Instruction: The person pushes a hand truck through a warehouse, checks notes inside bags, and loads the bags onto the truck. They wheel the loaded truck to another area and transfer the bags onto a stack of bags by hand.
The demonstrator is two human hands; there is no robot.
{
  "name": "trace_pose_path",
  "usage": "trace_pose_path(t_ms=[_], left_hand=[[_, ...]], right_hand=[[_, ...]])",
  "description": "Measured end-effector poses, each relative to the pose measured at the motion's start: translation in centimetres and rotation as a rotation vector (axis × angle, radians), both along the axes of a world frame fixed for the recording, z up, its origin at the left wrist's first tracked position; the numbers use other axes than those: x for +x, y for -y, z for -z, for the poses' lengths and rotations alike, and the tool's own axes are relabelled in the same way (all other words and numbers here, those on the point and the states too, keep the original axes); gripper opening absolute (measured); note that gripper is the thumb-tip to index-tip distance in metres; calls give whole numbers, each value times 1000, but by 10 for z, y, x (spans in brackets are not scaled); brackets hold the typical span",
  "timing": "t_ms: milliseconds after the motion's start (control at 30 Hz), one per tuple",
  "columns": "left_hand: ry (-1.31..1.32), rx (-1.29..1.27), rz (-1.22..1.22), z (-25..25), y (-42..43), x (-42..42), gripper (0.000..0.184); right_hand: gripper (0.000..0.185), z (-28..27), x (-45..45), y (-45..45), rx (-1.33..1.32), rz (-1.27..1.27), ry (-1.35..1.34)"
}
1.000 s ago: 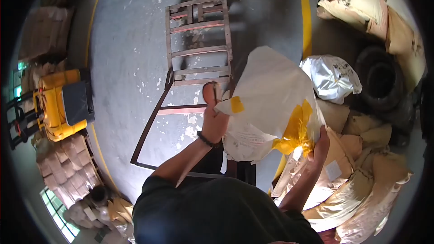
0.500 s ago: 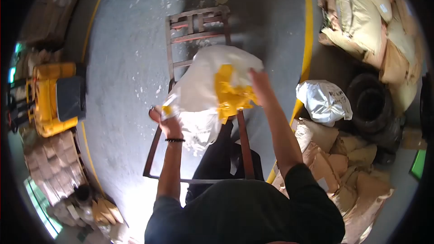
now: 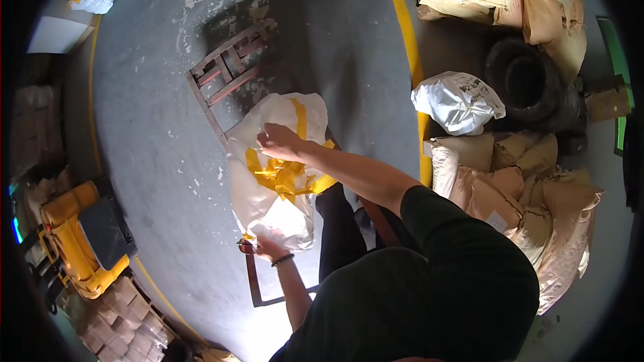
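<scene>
A bulky white plastic sack (image 3: 287, 218), patched with crumpled yellow tape (image 3: 278, 174), fills the middle of the frame. At its lower left corner the left hand (image 3: 268, 248) is closed around a small ring-handled tool (image 3: 247, 247); over its upper part the right hand (image 3: 278, 141) curls inward, gripping what, I can't tell.

TEXT: none readable | silver bag (image 3: 451, 112): dark print (image 3: 473, 86), illegible | brown sack (image 3: 495, 196): white label (image 3: 496, 221), illegible
</scene>
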State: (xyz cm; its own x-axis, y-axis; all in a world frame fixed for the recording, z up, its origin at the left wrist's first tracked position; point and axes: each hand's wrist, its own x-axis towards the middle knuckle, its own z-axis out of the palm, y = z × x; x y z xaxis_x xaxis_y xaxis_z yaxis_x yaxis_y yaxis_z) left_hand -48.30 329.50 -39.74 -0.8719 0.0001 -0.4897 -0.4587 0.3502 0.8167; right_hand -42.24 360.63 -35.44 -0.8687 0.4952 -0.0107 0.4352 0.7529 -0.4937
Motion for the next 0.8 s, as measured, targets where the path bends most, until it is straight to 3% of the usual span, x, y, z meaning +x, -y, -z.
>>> trace_pose_path(t_ms=[67, 100, 167, 233, 300, 367, 433, 467, 533, 600, 633, 667, 700, 767, 800], left_hand=[[134, 146, -160, -9, -22, 13, 29], [145, 175, -153, -10, -25, 15, 28], [142, 198, -146, -21, -20, 23, 26], [126, 202, -125, -33, -28, 30, 24], [-231, -117, 298, 8, 9, 31, 20], [46, 142, 127, -31, -17, 41, 20], [-423, -442, 766, 32, 25, 21, 24], [-672, -879, 1097, 65, 46, 11, 22], [-326, -202, 360, 28, -2, 33, 28], [-340, -407, 420, 59, 28, 12, 27], [-346, -509, 449, 51, 24, 9, 27], [-137, -547, 366, 42, 23, 6, 24], [70, -592, 284, -2, -7, 13, 25], [-47, -553, 255, 27, 16, 2, 19], [-1, -533, 249, 51, 33, -19, 24]], right_hand=[[11, 19, -12, 5, -121, 76, 19], [18, -12, -13, -1, -614, 368, 17], [22, -15, -6, -6, -545, 196, 87], [21, -27, 1, -10, -571, 213, 122], [22, -15, 16, -9, -540, 255, 81], [30, 3, 35, -4, -635, 460, -49], [27, 20, 44, -5, -597, 506, -13], [25, 32, 49, -4, -581, 537, 12], [23, 66, 39, 6, -554, 539, 23], [22, 107, 15, 15, -511, 528, -50], [23, 84, 14, 13, -595, 658, -89], [23, 59, 13, 11, -683, 787, -128], [24, 47, 16, 10, -773, 917, -169], [27, 38, 32, -1, -948, 917, -356], [28, 34, 43, -9, -1028, 911, -453]])
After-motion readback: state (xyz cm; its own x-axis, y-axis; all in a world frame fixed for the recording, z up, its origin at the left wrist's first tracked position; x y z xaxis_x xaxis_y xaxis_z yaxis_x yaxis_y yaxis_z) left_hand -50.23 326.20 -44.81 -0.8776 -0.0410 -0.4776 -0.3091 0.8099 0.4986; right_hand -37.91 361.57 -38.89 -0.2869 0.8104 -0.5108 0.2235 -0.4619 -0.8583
